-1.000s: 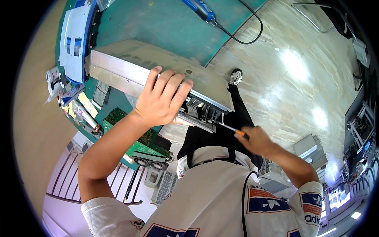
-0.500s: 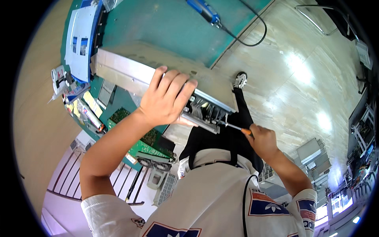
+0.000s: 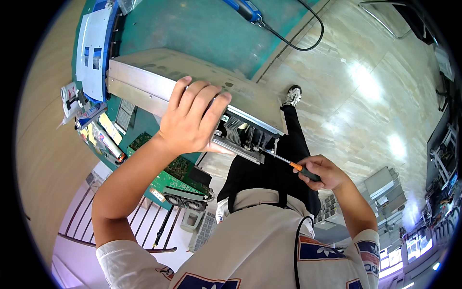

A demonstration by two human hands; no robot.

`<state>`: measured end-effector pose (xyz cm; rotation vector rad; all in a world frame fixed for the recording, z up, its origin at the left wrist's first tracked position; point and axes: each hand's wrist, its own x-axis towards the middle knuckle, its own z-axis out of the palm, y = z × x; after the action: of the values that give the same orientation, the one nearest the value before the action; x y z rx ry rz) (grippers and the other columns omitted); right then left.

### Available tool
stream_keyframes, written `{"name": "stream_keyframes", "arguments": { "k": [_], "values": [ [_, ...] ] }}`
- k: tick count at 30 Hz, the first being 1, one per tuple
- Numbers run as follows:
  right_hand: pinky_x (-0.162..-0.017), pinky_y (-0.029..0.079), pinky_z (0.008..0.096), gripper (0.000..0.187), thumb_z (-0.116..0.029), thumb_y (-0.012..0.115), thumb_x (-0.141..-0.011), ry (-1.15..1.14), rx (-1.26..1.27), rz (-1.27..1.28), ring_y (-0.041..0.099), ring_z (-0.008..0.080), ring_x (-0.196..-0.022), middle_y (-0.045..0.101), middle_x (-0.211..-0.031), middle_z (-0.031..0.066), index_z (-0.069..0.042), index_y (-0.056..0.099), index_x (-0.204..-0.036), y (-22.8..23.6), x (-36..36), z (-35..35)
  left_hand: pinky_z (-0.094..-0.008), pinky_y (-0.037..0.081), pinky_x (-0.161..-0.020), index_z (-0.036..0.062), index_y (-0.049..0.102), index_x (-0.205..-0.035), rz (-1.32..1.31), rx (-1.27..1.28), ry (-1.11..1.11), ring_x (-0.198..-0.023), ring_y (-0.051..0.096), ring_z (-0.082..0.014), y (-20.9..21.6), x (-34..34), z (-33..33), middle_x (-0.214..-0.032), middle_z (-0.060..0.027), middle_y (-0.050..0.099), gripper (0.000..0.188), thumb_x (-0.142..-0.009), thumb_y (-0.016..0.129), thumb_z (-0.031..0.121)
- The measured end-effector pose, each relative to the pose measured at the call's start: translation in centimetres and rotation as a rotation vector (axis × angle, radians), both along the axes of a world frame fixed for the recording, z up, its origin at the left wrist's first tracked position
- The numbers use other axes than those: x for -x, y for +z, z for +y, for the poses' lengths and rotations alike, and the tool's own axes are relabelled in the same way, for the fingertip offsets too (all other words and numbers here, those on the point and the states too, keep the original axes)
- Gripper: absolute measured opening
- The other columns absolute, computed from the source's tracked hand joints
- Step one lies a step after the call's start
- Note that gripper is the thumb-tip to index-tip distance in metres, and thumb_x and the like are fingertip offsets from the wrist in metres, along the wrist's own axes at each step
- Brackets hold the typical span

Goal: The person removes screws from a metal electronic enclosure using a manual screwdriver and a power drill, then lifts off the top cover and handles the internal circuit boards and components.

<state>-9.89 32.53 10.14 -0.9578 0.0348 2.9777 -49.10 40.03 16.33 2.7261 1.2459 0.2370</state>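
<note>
A silvery metal equipment case [image 3: 139,86] rests partly on the green bench, its near end jutting past the edge. Wires and small parts [image 3: 243,135] show inside that open end. My left hand [image 3: 190,118] grips the case over its top edge, fingers on the upper side; the thumb is mostly hidden. My right hand [image 3: 327,172] holds a screwdriver [image 3: 308,173] by its black and orange handle, thumb and fingers closed around it. The screwdriver's shaft reaches into the case's open end, where I cannot make out what the tip touches.
The green bench [image 3: 207,29] carries a blue powered screwdriver [image 3: 248,9] with a black cable, a white-and-blue panel [image 3: 94,53], a green circuit board [image 3: 178,173] with fans, and glue bottles [image 3: 72,98]. A chair [image 3: 385,19] and grey units [image 3: 385,188] stand on the floor.
The case and my left hand have shifted slightly left. My right hand has moved slightly down and its grip has changed, so more of the screwdriver handle shows.
</note>
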Motion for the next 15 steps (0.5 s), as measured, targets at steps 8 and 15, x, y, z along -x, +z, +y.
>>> {"name": "stream_keyframes", "arguments": {
  "k": [8,15],
  "values": [
    [-0.056,0.051,0.0335,0.034,-0.017,0.079,-0.083,0.231,-1.82,-0.639,0.064,0.0276,-0.063,0.066,-0.078,0.0132,0.0,0.067,-0.11,2.0,1.5,-2.0,-0.0562,0.041,-0.098,0.0022,0.057,-0.123,0.018,-0.02,0.003,-0.103,0.057,-0.035,0.1,-0.3,0.1,-0.112,-0.0168,0.058,0.087,-0.083,0.045,0.078],
    [-0.055,0.047,0.0329,0.047,-0.044,0.055,-0.098,-0.27,-0.266,-0.542,0.058,0.0194,-0.059,0.067,-0.08,0.0092,0.0,0.068,-0.109,0.9,1.0,-2.3,-0.0563,0.041,-0.1,0.0018,0.058,-0.122,0.014,-0.022,0.009,-0.102,0.058,-0.0348,0.3,0.0,-0.1,-0.112,-0.0164,0.059,0.086,-0.085,0.041,0.077]
  ]
}}
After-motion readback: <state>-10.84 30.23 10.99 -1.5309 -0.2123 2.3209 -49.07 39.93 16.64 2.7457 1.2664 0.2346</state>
